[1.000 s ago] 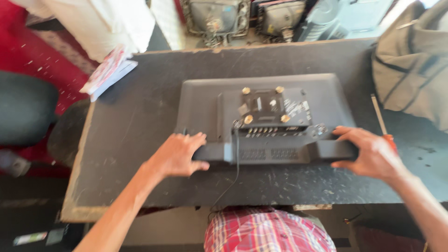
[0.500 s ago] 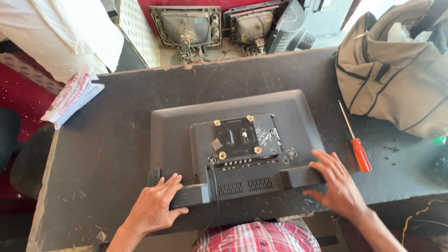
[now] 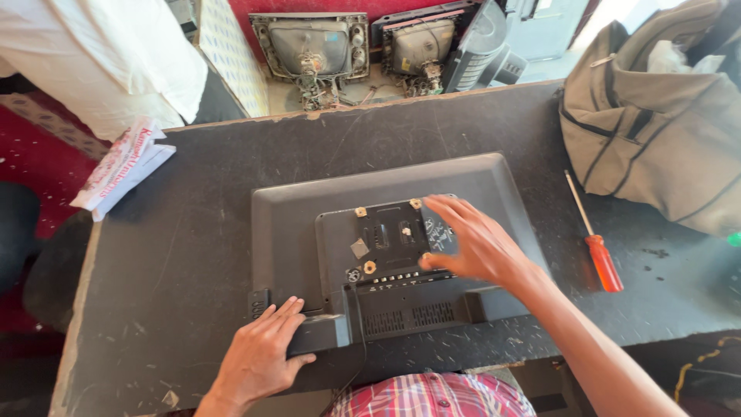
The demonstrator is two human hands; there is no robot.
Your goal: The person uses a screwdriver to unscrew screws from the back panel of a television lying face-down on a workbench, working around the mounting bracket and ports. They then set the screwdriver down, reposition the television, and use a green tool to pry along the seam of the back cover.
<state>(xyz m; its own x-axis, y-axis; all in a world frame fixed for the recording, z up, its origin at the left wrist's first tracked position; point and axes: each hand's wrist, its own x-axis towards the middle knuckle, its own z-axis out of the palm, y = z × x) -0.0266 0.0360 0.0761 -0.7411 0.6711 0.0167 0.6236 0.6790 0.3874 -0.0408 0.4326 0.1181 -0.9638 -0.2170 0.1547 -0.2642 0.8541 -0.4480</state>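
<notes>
— Dark and scuffed, the worktable (image 3: 193,232) fills most of the head view, and past its far edge two old picture tubes (image 3: 312,46) sit on the floor with their wiring showing.

— Any containers?

— One. A grey-green canvas bag (image 3: 656,116) slumps on the far right corner of the table. Its top gapes a little, and something pale and crumpled shows inside; what it is, I cannot tell.

— And the thing being handled?

— A flat monitor (image 3: 309,224) lies face down in the middle of the table, its dark back up, with a raised rear panel (image 3: 382,243) that carries brass-coloured screw posts.

— The hands?

— The left hand (image 3: 258,359) lies flat with its fingers together on the monitor's near left corner, pressing rather than gripping. The right hand (image 3: 471,243) is spread wide open over the right part of the rear panel, fingertips on it, holding nothing.

— Edges and free room?

— The monitor's near edge lies close to the table's near edge, just above a plaid shirt (image 3: 436,395). To its left is a broad bare stretch of tabletop, reaching to a folded printed packet (image 3: 123,166) that overhangs the far left edge. On the right, a red-handled screwdriver (image 3: 594,239) lies between the monitor and the bag, apart from both.
</notes>
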